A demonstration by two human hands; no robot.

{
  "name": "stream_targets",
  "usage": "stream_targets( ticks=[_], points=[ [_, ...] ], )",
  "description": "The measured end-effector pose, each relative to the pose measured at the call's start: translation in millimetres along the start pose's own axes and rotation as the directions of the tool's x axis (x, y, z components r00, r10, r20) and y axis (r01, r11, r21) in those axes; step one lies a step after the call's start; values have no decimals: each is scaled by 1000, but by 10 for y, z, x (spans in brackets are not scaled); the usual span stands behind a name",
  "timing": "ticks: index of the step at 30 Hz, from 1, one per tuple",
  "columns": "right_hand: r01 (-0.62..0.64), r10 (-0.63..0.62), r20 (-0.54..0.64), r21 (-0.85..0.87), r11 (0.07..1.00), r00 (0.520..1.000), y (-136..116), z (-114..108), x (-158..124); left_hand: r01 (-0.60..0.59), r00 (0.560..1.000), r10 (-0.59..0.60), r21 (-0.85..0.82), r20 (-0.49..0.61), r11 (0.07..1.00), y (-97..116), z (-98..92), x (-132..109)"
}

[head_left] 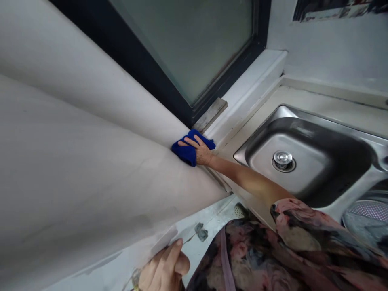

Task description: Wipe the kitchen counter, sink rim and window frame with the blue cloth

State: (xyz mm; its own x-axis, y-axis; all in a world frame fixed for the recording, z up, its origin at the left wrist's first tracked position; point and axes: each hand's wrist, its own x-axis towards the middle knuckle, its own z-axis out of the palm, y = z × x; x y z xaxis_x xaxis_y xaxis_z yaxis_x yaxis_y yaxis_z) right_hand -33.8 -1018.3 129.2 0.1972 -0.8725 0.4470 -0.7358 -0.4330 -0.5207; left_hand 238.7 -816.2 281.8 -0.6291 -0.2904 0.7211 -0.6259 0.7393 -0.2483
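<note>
A large pale grey curved sheet (91,161) fills the left of the view, bulging in long folds. My right hand (200,151) presses a folded blue cloth (188,149) against this sheet, fingers spread over the cloth, close to the window frame. Low in the view, my left hand (163,268) grips the sheet's lower edge between fingers and thumb. Part of that hand is cut off by the frame. A floral sleeve (291,226) covers my right upper arm.
A stainless steel sink (303,161) with a metal drain (283,159) lies to the right, set in a pale countertop (327,109). A mesh strainer (370,212) shows at the right edge. Above stand a dark-framed frosted window (182,44) and a white sill (254,81).
</note>
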Motion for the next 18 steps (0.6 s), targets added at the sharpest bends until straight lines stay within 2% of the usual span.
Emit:
stream_targets(
  ticks=[3, 9, 13, 18],
  points=[
    [-10, 9, 85, 10, 1000, 996, 107, 122, -143, -161, 987, 162, 56, -13, 985, 21, 4, 58],
    [-26, 24, 181, 9, 1000, 983, 299, 409, -462, -133, 991, 131, 47, 34, 990, 40, -15, 150],
    [-33, 35, 168, -15, 999, 985, 344, 534, -589, -117, 992, 116, 18, 38, 993, 69, -13, 155],
    [-43, 41, 115, 10, 999, 993, 339, 520, -677, -80, 997, 79, 59, 18, 995, 104, 11, 132]
  ],
)
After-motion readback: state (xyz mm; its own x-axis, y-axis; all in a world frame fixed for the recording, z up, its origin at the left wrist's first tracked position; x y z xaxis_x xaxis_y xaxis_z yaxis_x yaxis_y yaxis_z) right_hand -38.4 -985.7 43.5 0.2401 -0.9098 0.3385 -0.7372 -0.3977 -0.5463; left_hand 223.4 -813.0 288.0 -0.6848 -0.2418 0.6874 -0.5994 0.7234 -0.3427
